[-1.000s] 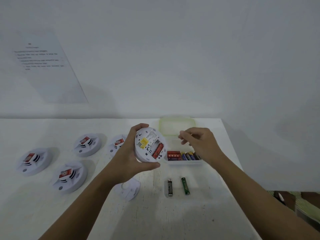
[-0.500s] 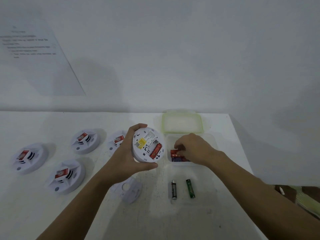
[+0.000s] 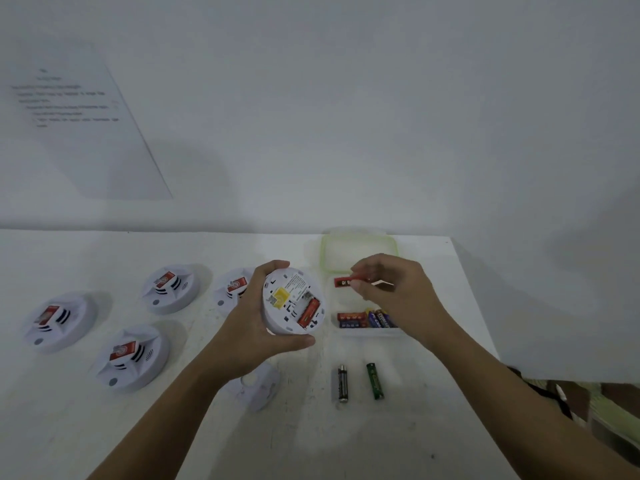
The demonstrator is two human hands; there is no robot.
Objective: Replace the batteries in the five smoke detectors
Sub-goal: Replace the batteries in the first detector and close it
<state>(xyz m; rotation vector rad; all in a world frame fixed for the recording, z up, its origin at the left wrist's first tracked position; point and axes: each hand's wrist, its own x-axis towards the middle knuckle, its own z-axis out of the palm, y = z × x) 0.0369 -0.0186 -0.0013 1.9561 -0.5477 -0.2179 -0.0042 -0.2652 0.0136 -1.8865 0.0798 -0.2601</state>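
— What did your left hand [image 3: 252, 329] hold?
— It gripped the upturned smoke detector [image 3: 291, 299] above the table [image 3: 415, 427], an installed battery [image 3: 308, 311] in its bay.
— And your right hand [image 3: 393, 294]?
— It pinched a loose red battery [image 3: 342, 282] over the battery box [image 3: 367, 335].

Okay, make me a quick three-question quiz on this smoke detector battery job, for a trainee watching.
1. True or false: the smoke detector gripped by the left hand has no battery in it.
2. What does the right hand pinch? A) a green battery B) a red battery C) the container lid
3. How many other smoke detectors lie on the table?

Key
1. False: an installed battery, red, sits in its compartment.
2. B: the red battery is held above the clear container.
3. Four, all to the left of the held one.
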